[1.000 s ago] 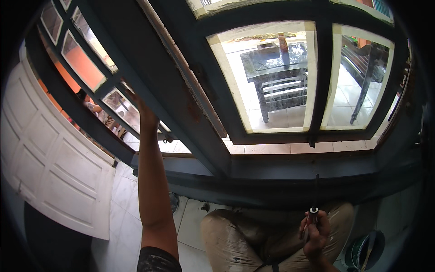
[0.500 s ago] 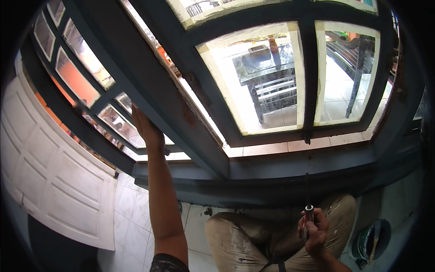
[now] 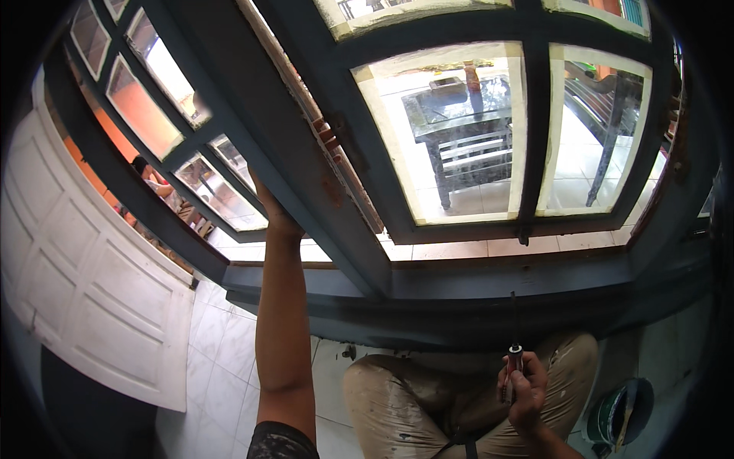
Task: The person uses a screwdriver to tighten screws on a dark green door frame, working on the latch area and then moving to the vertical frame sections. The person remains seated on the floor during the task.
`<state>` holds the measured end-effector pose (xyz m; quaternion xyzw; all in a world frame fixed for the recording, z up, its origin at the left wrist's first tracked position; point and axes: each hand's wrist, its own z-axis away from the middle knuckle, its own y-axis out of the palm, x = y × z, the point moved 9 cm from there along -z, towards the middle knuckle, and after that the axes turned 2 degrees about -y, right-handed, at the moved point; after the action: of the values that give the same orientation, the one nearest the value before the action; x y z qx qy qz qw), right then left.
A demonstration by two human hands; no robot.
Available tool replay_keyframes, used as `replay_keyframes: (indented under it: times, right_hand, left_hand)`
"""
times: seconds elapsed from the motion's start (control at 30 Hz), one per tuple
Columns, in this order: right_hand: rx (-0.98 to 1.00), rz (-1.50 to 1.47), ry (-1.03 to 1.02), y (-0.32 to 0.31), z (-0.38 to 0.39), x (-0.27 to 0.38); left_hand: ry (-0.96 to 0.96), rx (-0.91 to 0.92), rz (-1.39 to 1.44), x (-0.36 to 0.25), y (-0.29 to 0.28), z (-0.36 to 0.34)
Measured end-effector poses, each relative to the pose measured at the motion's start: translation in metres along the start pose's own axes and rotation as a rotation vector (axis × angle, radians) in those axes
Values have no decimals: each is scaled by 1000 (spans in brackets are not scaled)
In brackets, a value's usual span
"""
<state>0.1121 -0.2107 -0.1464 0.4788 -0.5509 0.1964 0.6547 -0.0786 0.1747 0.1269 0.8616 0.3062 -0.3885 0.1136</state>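
My right hand (image 3: 524,390) is closed around the red-and-dark handle of a screwdriver (image 3: 514,348), held above my right thigh. The thin shaft points up toward the grey window sill (image 3: 459,284). My left hand (image 3: 277,213) is raised against the far left side of the dark grey window post (image 3: 313,206), reaching partly behind it. The post hides most of its fingers, so their grip does not show. Right of the post stands a dark grey window sash (image 3: 537,138) with masking tape around its panes. A gap runs between sash and post, with a brown hinge (image 3: 327,136) in it.
Another multi-pane window sash (image 3: 202,149) stands open at the left, near a white panelled door (image 3: 115,275). A person (image 3: 157,182) sits beyond the opening. At the lower right, a dark green bucket (image 3: 619,413) holds a brush (image 3: 625,424). Small dark bits (image 3: 349,351) lie on the floor tiles.
My left hand has slid further behind the post, hiding more of its fingers. My right hand and the screwdriver have barely moved. The view has shifted slightly.
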Motion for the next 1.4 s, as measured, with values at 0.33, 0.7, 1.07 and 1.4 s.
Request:
replay_keyframes:
  times: [0.33, 0.7, 1.07, 1.4]
  right_hand:
    - [96, -52, 19, 26, 0, -21]
    - [173, -30, 46, 52, -4, -16]
    - [348, -43, 1, 122, -34, 46]
    - [358, 49, -55, 247, -105, 108]
  left_hand:
    - [-53, -14, 147, 19, -2, -4]
    - [-45, -29, 95, 19, -12, -3]
    - [-106, -11, 297, 18, 8, -9]
    - [-170, -80, 401, 45, -6, -18]
